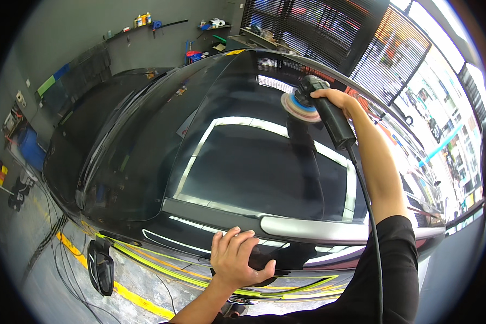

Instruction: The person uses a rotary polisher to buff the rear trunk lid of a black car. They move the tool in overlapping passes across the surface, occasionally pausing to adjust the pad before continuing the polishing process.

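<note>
A black car roof (pixel 254 162) stretches out below me, reflecting a bright frame of ceiling lights. Out over its far right part, my right hand (pixel 336 100) is closed around a black corded polishing machine (pixel 332 121). The machine's round pad (pixel 299 106), with a blue ring, rests on or just over the roof; I cannot tell which. A black cord (pixel 370 210) runs from the machine back along my right arm. My left hand (pixel 238 258) lies with fingers spread on the near roof edge, beside the silver roof rail (pixel 308 228). It holds nothing.
Yellow-green masking tape (pixel 162 268) lines the windows on the near side. The car's wing mirror (pixel 101 267) sticks out at lower left, near cables (pixel 65 270) on the floor. Bottles (pixel 143 20) stand on a wall shelf. Slatted blinds (pixel 308 38) hang beyond the car.
</note>
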{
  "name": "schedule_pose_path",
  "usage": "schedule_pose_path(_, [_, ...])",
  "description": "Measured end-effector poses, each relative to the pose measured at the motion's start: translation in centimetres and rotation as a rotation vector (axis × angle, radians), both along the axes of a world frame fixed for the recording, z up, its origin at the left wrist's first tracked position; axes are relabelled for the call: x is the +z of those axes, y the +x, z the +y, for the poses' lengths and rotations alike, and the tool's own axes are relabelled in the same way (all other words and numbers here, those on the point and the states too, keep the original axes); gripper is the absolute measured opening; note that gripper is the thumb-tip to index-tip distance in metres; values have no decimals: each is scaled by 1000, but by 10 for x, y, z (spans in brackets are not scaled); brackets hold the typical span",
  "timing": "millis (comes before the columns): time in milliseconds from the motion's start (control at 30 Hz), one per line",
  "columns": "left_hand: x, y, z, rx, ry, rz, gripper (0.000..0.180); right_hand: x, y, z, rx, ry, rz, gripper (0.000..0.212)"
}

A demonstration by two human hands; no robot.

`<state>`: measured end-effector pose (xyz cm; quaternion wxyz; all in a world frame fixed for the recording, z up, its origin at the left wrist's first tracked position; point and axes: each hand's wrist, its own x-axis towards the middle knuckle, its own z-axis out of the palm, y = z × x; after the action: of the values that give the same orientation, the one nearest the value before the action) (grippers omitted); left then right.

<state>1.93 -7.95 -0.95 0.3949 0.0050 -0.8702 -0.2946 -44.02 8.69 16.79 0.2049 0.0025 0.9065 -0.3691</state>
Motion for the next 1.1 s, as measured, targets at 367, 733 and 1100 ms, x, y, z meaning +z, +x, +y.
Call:
schedule_pose_path(367, [-4, 5, 3, 0, -63, 40, 48, 5, 98, 208, -377, -40, 50, 64])
schedule_pose_path(733, [-5, 7, 8, -23, -42, 112, 49, -2, 199, 181, -329, -221, 77, 62])
schedule_pose_path(1100, [49, 1, 47, -411, 1230, -313, 64, -25, 241, 3, -124, 41, 207, 128])
